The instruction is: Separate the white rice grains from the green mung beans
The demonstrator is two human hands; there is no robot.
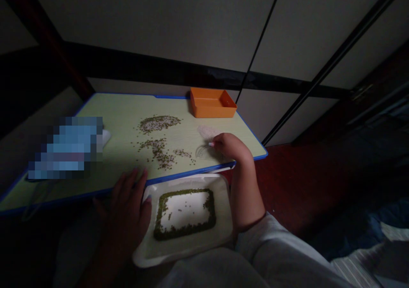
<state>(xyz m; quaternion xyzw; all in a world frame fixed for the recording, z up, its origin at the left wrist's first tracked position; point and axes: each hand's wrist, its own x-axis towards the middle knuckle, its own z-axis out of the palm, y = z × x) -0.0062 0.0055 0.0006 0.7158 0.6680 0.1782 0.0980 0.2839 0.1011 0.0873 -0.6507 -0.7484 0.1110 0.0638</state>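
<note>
My right hand (228,145) is over the right part of the table, its fingers pinched together at a small pile of white, rice-like grains (207,131). What the fingertips hold is too small to make out. Under them lies a clear flat piece with a curved outline (202,152). My left hand (129,200) is at the table's front edge beside the left rim of a white basin (188,249), fingers apart. Small green beans (185,228) line the basin's floor edge. Green beans mixed with white grains form a heap (159,123) and a looser scatter (161,154) on the table.
The pale table (121,105) has a blue rim. An orange open box (213,109) stands at its back right. A blurred-out blue object (68,149) lies at the left. Behind is a panelled wall (159,24); a dark red floor (281,185) shows at the right.
</note>
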